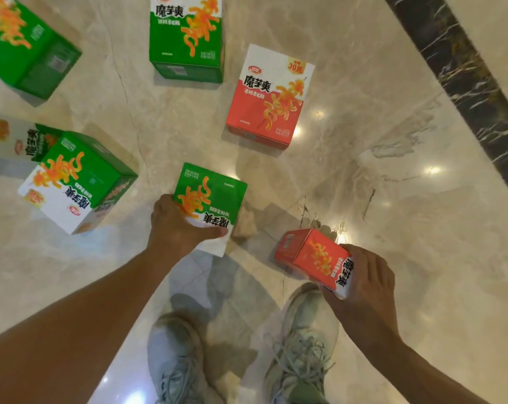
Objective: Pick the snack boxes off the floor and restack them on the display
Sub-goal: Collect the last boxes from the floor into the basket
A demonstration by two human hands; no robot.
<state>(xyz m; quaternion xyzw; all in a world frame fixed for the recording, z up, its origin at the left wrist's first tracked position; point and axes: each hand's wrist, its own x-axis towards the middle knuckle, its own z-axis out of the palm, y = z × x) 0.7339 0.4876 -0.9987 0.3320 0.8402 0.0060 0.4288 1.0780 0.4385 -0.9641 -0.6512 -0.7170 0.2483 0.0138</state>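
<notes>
- Bare marble floor (392, 199) lies wide open on the right, up to the dark stripe (465, 91).
- A red box (271, 97) and a green box (187, 33) stand ahead, a gap between them.
- Left side is crowded: a tilted green box (80, 182) touching a box lying flat (10, 138).
- Two shoes (176, 360) stand below.

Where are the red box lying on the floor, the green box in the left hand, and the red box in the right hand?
red box on the floor (271, 97): head view, middle of its printed top face.
green box in the left hand (211, 193): head view, its green face.
red box in the right hand (317, 258): head view, its red face.
</notes>
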